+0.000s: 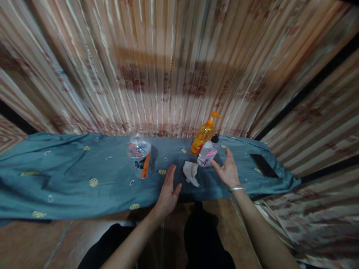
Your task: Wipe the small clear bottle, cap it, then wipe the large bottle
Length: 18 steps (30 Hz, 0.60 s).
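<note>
My left hand point(168, 190) hovers open over the front of a table covered with a blue-grey cloth point(70, 175), fingers together and pointing away from me, holding nothing. My right hand point(227, 170) is open too, fingers spread, just right of a small clear bottle with a black cap and pink label point(208, 152). A crumpled white tissue point(191, 173) lies between the two hands. Behind the small bottle stands an orange pump bottle point(203, 135). Left of my left hand sits a clear plastic jar point(139, 154) with a round lid and an orange-striped label.
A black phone point(263, 165) lies flat on the cloth at the right end. A striped, patterned curtain point(174, 67) hangs close behind the table and on the right side. My dark-clothed legs point(202, 235) are below, over a brown floor.
</note>
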### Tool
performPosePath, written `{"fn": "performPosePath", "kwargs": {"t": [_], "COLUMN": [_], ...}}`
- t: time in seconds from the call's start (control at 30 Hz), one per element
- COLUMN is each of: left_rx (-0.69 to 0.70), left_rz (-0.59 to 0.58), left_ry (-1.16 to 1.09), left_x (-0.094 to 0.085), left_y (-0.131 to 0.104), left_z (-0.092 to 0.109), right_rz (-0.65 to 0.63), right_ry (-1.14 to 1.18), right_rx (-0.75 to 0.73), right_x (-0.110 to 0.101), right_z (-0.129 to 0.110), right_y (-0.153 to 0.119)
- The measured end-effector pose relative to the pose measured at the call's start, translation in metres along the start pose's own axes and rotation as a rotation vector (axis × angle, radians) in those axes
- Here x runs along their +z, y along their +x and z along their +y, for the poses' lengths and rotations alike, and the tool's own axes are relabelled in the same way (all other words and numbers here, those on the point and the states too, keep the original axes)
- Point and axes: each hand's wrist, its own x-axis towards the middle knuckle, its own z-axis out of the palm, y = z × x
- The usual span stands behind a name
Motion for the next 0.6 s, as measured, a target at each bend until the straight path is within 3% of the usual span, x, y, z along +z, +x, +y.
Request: {"fn": "performPosePath", "kwargs": {"t": [0.1,0.23,0.37,0.6], "left_rx": [0.059,0.023,0.022,0.059], "left_rz": [0.060,0.109,0.112,0.145], "left_ry": [0.055,0.103,0.131,0.210], "left_x": [-0.018,-0.028,-0.034,-0.048], "left_y": [-0.012,-0.027,-0.033,-0.032], "left_z": [-0.007,-0.018,-0.023,-0.028], "right_rz": [-0.066,-0.231,-0.321,-0.335], "right_ry": [-0.207,-0.475,-0.523,-0.503], "right_rx": [0.025,0.163,0.158,0.095], "right_x": [-0.016,-0.023,-0.015,-0.011], "right_z": [0.024,0.048,0.059,0.068], "right_y": [-0.026,-0.047,-0.055,-0.065]}}
